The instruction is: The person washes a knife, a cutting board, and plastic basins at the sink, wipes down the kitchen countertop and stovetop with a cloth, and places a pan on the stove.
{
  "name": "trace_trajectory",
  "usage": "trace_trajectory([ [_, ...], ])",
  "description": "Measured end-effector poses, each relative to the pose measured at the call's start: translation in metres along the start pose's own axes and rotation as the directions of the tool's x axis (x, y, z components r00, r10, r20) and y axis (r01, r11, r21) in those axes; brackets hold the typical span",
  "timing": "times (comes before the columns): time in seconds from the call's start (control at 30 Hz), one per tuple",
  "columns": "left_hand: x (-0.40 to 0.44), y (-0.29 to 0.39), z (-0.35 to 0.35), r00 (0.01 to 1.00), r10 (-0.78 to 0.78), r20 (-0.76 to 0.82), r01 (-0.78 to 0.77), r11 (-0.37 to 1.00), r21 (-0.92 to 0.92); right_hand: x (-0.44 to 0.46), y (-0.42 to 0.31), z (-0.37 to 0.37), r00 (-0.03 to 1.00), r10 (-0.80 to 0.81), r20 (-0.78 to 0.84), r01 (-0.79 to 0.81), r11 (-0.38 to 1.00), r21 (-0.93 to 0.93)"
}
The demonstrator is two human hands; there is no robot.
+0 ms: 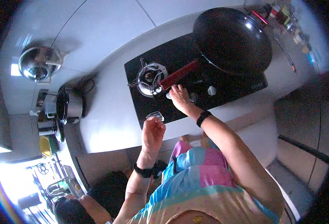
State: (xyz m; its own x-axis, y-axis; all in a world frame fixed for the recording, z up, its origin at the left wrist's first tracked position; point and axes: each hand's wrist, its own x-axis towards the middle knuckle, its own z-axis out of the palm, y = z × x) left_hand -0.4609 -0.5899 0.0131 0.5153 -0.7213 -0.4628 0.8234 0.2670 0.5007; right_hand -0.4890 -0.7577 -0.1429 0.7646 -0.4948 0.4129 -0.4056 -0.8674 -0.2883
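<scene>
My right hand (181, 98) is at the front of the black gas cooktop (142, 106), fingers closed around a control knob (168, 96). Two more knobs, one of them a pale knob (211, 90), sit to its right. Just beyond those fingers lies the dark red handle (179, 74) of a big black wok (231, 41), which rests over the right burner. My left hand (153, 133) is curled at the cooktop's front left corner. At its fingertips shows a small slotted metal piece (155, 115), apparently gripped. The left burner (149, 77) has its metal pan support on; no flame is visible.
A steel pot (73, 105) stands on the counter to the left. A shiny round metal item (39, 62) is against the wall. Several bottles and jars (286, 18) line the far right. Another person's arm (93, 207) shows at lower left, near a bright window.
</scene>
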Motion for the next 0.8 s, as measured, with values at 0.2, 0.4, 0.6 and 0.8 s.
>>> trace_trajectory([
  [0.2, -0.04, 0.021, -0.024, 0.995, 0.065, -0.076, -0.069, 0.997, -0.042, -0.02, -0.038, -0.004, 0.99, -0.13, 0.058, 0.129, 0.991, 0.029],
  [0.4, -0.061, 0.039, -0.053, 0.988, 0.101, -0.119, -0.106, 0.994, -0.037, 0.001, -0.037, -0.019, 0.925, -0.169, 0.342, -0.052, 0.833, 0.551],
  [0.6, -0.086, 0.057, -0.085, 0.959, 0.199, -0.202, -0.208, 0.978, -0.025, -0.028, -0.058, 0.013, 0.95, 0.04, 0.311, -0.114, 0.969, 0.221],
  [0.8, -0.104, 0.082, -0.105, 0.959, 0.196, -0.203, -0.213, 0.975, -0.061, 0.018, -0.138, 0.033, 0.903, -0.365, 0.227, 0.253, 0.878, 0.406],
])
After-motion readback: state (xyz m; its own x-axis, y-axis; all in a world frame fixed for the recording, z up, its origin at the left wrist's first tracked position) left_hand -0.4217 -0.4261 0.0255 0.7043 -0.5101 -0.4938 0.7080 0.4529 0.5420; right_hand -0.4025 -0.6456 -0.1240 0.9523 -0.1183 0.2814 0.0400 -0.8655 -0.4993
